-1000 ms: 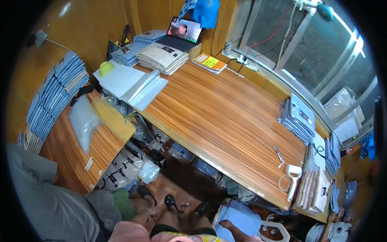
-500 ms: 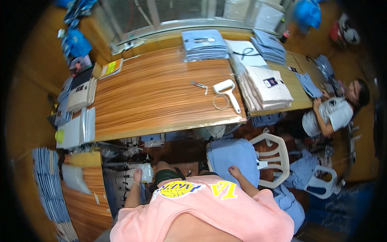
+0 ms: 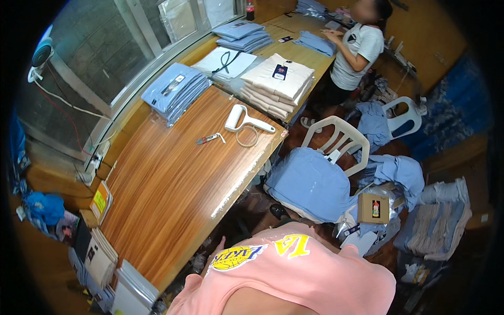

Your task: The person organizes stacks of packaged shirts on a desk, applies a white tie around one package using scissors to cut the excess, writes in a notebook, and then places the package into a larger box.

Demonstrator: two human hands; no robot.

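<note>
Only a small part of my left hand (image 3: 221, 244) shows, below the near edge of the wooden table (image 3: 157, 194) and beside my pink shirt. How its fingers are set I cannot make out. My right hand is hidden behind the shirt. Ahead and to my right, light blue garments (image 3: 307, 184) cover the seat of a white plastic chair (image 3: 341, 134). On the table lie a white lint roller (image 3: 247, 122), a tape-like ring (image 3: 245, 137) and a small cutter-like tool (image 3: 208, 138).
Folded blue shirts (image 3: 176, 92) and cream shirts (image 3: 275, 84) are stacked at the table's far end. Another person (image 3: 359, 50) stands at the far right beside blue cloth (image 3: 315, 43). A brown box (image 3: 374, 208) sits among garments on my right, near another white chair (image 3: 407, 118).
My view has swung to the right, bringing the box and garment piles into sight. My right hand has gone out of view. The other person now appears upright at the far table.
</note>
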